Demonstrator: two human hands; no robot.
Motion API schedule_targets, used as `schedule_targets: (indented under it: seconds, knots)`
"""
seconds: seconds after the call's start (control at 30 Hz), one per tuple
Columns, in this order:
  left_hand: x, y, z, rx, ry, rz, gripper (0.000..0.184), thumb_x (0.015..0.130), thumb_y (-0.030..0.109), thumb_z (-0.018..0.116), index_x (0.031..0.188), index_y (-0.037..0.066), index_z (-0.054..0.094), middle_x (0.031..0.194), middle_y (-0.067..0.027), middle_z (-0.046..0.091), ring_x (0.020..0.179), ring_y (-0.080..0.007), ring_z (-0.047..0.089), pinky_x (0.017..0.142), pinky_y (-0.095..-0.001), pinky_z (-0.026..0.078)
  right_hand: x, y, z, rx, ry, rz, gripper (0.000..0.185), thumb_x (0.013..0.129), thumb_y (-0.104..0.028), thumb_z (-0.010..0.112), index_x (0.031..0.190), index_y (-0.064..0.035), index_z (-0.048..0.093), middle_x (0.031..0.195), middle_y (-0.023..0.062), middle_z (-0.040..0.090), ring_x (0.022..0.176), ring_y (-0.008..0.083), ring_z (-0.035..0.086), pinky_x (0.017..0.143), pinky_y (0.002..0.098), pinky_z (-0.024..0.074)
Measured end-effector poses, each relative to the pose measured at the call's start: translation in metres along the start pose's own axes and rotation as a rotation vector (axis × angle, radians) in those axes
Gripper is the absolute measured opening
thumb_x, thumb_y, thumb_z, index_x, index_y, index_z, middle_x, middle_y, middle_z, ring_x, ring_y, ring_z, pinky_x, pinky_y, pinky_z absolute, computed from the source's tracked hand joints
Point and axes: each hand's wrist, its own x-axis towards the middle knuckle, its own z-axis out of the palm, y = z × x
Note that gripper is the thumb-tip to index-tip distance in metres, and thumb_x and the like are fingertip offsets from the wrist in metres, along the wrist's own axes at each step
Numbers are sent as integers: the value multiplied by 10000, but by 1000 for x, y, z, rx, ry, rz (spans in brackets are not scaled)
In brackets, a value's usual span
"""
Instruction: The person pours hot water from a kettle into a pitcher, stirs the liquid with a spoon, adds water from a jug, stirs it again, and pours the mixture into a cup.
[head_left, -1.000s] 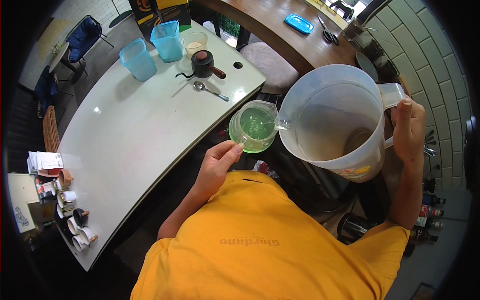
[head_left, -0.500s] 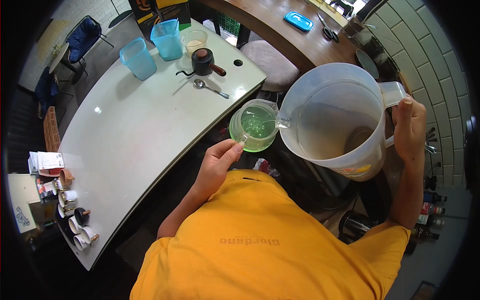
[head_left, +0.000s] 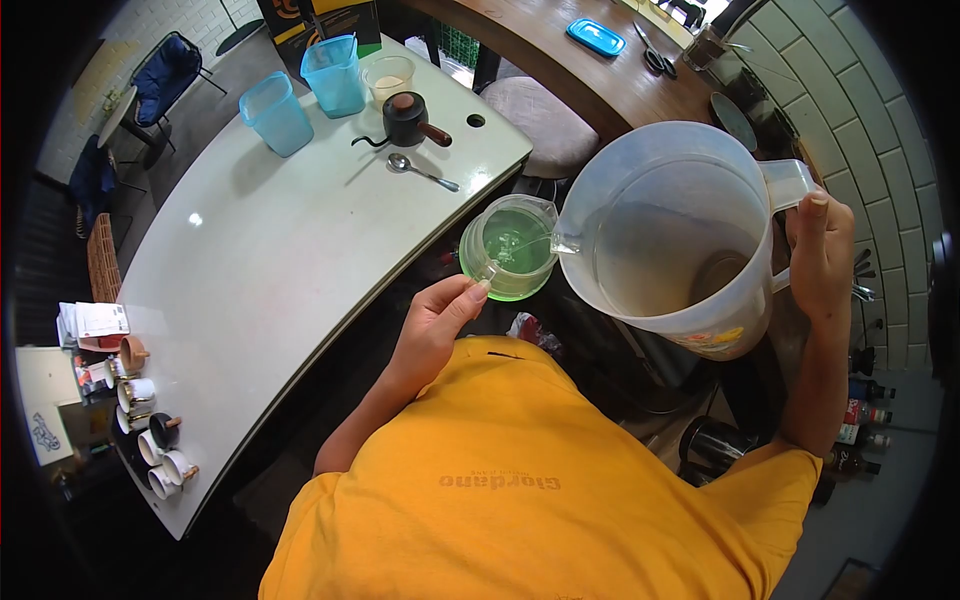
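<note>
My left hand (head_left: 440, 320) is closed on the handle of a small clear jug (head_left: 508, 248) with a green tint and liquid inside. My right hand (head_left: 823, 255) grips the handle of a large translucent pitcher (head_left: 670, 230), which is tilted to the left. A thin stream of clear liquid runs from the pitcher's spout into the small jug. Both vessels are held in the air, spout beside rim, to the right of the white counter (head_left: 270, 270).
On the counter stand two blue containers (head_left: 277, 115) (head_left: 333, 77), a clear cup (head_left: 388, 78), a black kettle (head_left: 405, 120), a spoon (head_left: 422, 173) and several cups (head_left: 160, 432). A wooden counter (head_left: 520, 40) holds a blue lid (head_left: 596, 37) and scissors (head_left: 655, 55). A stool (head_left: 540, 125) stands between.
The pouring stream has become thinner and the liquid surface in the small jug looks calmer. Both hands have hardly moved.
</note>
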Motion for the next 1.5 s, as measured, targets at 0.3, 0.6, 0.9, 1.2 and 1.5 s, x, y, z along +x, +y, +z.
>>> schedule_targets:
  seconds: [0.3, 0.6, 0.9, 1.2, 1.5]
  knots:
    - [-2, 1, 3, 6, 2, -19, 262, 960, 215, 544, 792, 17, 575, 699, 55, 423, 665, -35, 348, 599, -203, 293, -4, -4, 2, 15, 10, 6, 559, 990, -473, 408, 691, -7, 479, 580, -55, 338, 585, 47, 289, 508, 262, 216]
    - [-3, 0, 7, 9, 1, -23, 271, 959, 225, 547, 781, 22, 567, 697, 59, 418, 663, -34, 341, 594, -205, 285, -7, 6, -2, 19, 3, 12, 552, 992, -468, 410, 680, -16, 465, 581, -64, 340, 581, 41, 288, 506, 254, 218]
    - [-1, -2, 11, 4, -5, -25, 266, 959, 217, 545, 781, 21, 566, 702, 59, 422, 668, -33, 343, 600, -201, 291, -10, 12, -7, 4, 2, 51, 540, 995, -463, 406, 678, -29, 460, 571, -70, 335, 562, 29, 279, 491, 247, 202]
    - [0, -5, 19, -21, -18, -38, 258, 958, 216, 549, 796, 17, 578, 713, 56, 435, 687, -32, 361, 618, -198, 307, -14, 14, -11, -12, 9, 44, 551, 994, -467, 403, 699, -8, 481, 584, -57, 347, 588, 45, 296, 511, 256, 227]
    - [1, -9, 26, -21, -37, -51, 247, 955, 222, 557, 843, 9, 612, 727, 50, 468, 700, -35, 388, 633, -198, 325, -22, 19, -18, -22, 8, 85, 570, 986, -487, 410, 695, -2, 473, 588, -52, 352, 600, 51, 304, 518, 259, 235]
